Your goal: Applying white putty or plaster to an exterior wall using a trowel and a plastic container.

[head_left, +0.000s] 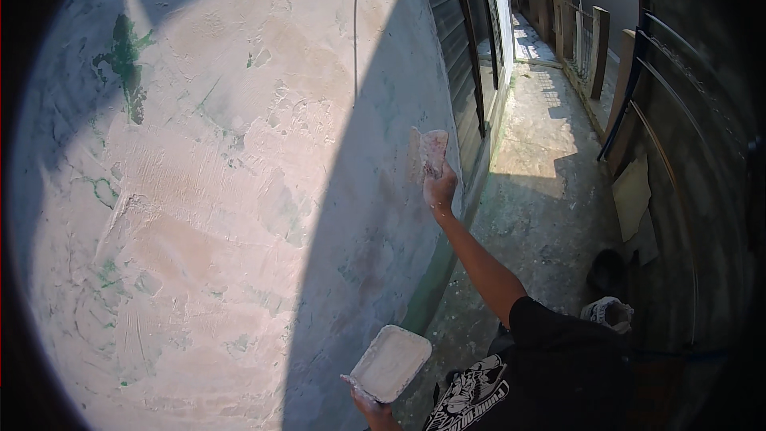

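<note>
My right hand (440, 190) is closed around a putty-smeared scraper (433, 148) with a broad blade. The blade lies against the wall (215, 191) near its right-hand edge, next to a small damp-looking patch of filler. Low in front of me, my left hand (369, 399) grips the edge of a shallow rectangular tray (391, 363) with rounded corners. Pale putty coats the inside of the tray. Whitish filler covers most of the wall, and green paint (128, 68) shows through in patches. A shadow crosses the wall's right part.
Beyond the wall's edge is a louvred window (455, 40). A concrete walkway (550, 191) runs away along the wall, with a post fence (562, 20) opposite. Pipes (666, 144), a broken board (632, 195) and a whitish sack or bucket (610, 313) stand at right.
</note>
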{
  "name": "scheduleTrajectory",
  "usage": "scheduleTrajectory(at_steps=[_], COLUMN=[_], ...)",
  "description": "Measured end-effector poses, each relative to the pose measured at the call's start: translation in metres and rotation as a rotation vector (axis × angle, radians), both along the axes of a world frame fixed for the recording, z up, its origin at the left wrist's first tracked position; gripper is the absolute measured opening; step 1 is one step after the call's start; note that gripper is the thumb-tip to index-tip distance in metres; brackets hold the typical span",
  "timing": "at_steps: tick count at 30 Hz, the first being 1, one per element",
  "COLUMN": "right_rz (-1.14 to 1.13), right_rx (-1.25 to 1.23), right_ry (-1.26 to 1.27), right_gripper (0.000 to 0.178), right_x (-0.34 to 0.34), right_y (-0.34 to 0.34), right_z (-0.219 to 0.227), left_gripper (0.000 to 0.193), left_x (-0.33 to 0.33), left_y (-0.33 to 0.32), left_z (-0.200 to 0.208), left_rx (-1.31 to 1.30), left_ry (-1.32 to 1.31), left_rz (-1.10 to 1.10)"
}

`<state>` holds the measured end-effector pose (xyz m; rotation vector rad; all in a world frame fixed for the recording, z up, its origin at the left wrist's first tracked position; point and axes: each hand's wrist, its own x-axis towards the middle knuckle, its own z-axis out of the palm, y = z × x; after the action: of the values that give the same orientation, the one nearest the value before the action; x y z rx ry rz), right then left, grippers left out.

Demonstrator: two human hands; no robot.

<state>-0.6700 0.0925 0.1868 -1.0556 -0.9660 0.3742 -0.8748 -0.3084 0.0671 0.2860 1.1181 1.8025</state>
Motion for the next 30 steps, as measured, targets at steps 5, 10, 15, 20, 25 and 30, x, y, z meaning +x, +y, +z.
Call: scheduleTrajectory(at_steps=[5, 10, 15, 20, 25, 30], right_rz=[0.038, -0.099, 0.053, 0.184, 0.054, 0.033], right_rx=[-0.151, -0.173, -0.053, 0.024, -0.005, -0.021], right_ry=[-0.051, -0.234, -0.217, -0.162, -0.218, -0.252], right_gripper=[0.04, 0.039, 0.039, 0.036, 0.027, 0.026], right_x=[0.011, -0.002, -0.018, -0.006, 0.016, -0.004], right_y=[0.045, 0.043, 0.007, 0.009, 0.045, 0.026], right_z=[-0.019, -0.025, -0.032, -0.025, -0.016, -0.025], left_gripper=[0.06, 0.061, 0.061, 0.061, 0.062, 0.061], left_x=[-0.004, -0.004, 0.011, 0.016, 0.031, 0.028], left_y=[-0.01, -0.004, 0.023, 0.043, 0.049, 0.053], left_z=[-0.005, -0.005, 0.029, 0.044, 0.059, 0.035], left_rx=[0.029, -0.013, -0.02, -0.018, -0.014, -0.028], left_ry=[-0.007, -0.006, -0.014, -0.062, -0.139, -0.101], left_rz=[0.0, -0.008, -0.051, -0.129, -0.069, -0.056])
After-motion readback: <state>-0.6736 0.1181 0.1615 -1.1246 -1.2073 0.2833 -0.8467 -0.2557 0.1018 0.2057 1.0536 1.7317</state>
